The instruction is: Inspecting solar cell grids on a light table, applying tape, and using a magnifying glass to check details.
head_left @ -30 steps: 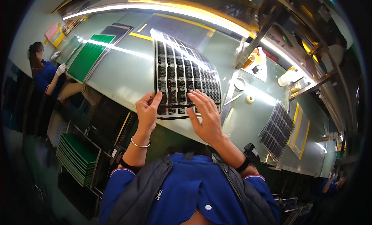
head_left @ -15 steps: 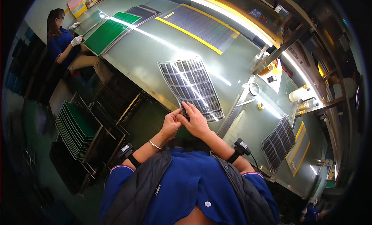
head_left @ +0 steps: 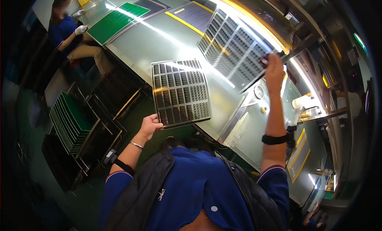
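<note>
1. Head view, clock read from its middle: the left hand point(head_left: 148, 127) sits at 8 o'clock, thumb and fingers pinching the lower-left corner of a dark-patterned sheet point(head_left: 181, 93).
2. That sheet lies at 11 o'clock, tilted up in the grip, its lower edge reaching past the near edge of the grey-green surface point(head_left: 137, 52).
3. The right hand point(head_left: 274, 74) is at 2 o'clock, its grip closed on the right-hand corner of a see-through patterned film point(head_left: 238, 48); blur there leaves the exact finger placement uncertain.
4. The film hangs at 1 o'clock, slanting over the surface, near the sheet but apart from it.
5. At 12 o'clock, partly behind the film, lies a dark mat point(head_left: 189, 17) with yellow edges.
6. A green panel point(head_left: 117, 24) lies at 11 o'clock; beside it, at 10 o'clock, sits a co-worker point(head_left: 65, 32) in a blue top and white gloves.
7. A rack of green boards point(head_left: 71, 123) stands at 9 o'clock.
8. At 3 o'clock are a yellow tape roll point(head_left: 265, 109) and, farther out, a white bottle point(head_left: 300, 101).
</note>
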`<state>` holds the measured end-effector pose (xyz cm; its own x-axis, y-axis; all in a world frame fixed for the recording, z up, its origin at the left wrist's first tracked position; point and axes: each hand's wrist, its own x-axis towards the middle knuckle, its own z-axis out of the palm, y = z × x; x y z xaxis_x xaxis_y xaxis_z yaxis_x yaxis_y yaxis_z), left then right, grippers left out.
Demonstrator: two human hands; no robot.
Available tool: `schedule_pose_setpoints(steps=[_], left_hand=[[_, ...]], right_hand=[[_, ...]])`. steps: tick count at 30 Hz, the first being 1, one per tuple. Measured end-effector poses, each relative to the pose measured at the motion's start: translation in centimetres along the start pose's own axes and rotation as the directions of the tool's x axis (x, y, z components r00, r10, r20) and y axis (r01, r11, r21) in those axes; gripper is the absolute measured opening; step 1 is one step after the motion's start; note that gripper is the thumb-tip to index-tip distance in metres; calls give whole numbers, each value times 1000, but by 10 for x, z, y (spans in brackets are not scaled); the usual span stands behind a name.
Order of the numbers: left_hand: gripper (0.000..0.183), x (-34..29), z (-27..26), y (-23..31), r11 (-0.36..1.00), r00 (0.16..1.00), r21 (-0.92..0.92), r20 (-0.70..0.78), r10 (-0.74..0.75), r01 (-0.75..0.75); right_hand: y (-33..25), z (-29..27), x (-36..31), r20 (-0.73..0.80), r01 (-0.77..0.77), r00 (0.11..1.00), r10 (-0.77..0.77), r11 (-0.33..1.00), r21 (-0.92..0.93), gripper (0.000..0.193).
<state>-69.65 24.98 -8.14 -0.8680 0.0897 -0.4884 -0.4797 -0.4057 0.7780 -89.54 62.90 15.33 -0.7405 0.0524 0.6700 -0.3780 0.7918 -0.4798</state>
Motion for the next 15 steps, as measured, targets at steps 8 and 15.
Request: schedule_pose_setpoints(steps=[8,15], left_hand=[[43,-1,18,10,992,994,-62,-3,-108,107],[58,41,27,-6,924,970,-359,-147,-195,132]], right_hand=[[-58,45,-73,383,549,753,-535,832,82,33],[-92,104,-250,760,456,494,-424,870,189,38]])
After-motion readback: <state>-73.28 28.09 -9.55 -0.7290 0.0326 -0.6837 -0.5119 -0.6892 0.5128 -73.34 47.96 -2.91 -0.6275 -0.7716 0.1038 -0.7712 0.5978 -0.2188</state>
